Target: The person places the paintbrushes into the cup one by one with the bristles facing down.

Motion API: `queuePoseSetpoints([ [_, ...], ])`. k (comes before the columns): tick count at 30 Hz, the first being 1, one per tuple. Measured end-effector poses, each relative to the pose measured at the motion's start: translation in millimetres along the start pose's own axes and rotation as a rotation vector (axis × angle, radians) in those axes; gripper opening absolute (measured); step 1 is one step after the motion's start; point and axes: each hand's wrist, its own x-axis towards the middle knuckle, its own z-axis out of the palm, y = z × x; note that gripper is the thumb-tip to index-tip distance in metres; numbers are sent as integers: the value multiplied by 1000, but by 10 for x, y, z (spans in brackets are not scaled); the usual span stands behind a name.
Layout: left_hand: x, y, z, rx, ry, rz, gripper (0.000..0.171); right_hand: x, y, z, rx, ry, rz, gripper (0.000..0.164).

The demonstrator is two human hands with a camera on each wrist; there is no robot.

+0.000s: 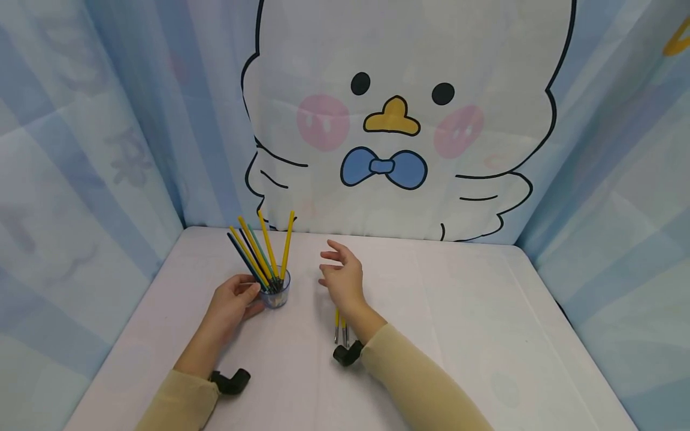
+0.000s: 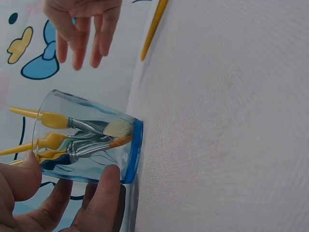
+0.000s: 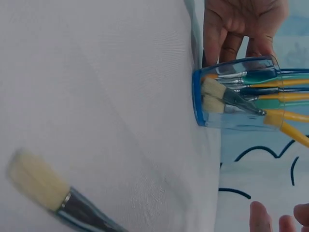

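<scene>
A small clear cup with a blue base [image 1: 275,297] stands upright on the left half of the table, holding several paintbrushes [image 1: 269,257] with yellow, dark blue and green handles, bristles down. My left hand [image 1: 232,302] touches the cup's left side with its fingertips; in the left wrist view the thumb [image 2: 30,176] lies near the rim and a fingertip near the base. To the cup's right, my right hand [image 1: 343,278] hovers with loosely bent fingers and nothing in them. Beneath its wrist lie yellow-handled brushes [image 1: 336,328], partly hidden by the arm.
The white-covered table [image 1: 458,323] reaches back to a curtain [image 1: 388,206] printed with a cartoon bird. Blue striped curtains [image 1: 81,197] close in both sides. Close to the right wrist camera, pale brush bristles [image 3: 38,179] show against the tabletop.
</scene>
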Motion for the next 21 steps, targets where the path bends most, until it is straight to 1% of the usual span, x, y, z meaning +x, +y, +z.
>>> queuePoseSetpoints([
  [8, 17, -21, -4, -1, 3, -5, 49, -24, 29, -157, 1, -16, 15, 60],
  [17, 28, -25, -14, -1, 1, -1, 49, -41, 72, -322, -53, -19, 36, 64],
  [21, 27, -23, -12, 2, 6, -7, 47, -51, 73, -384, -76, -25, 64, 68],
])
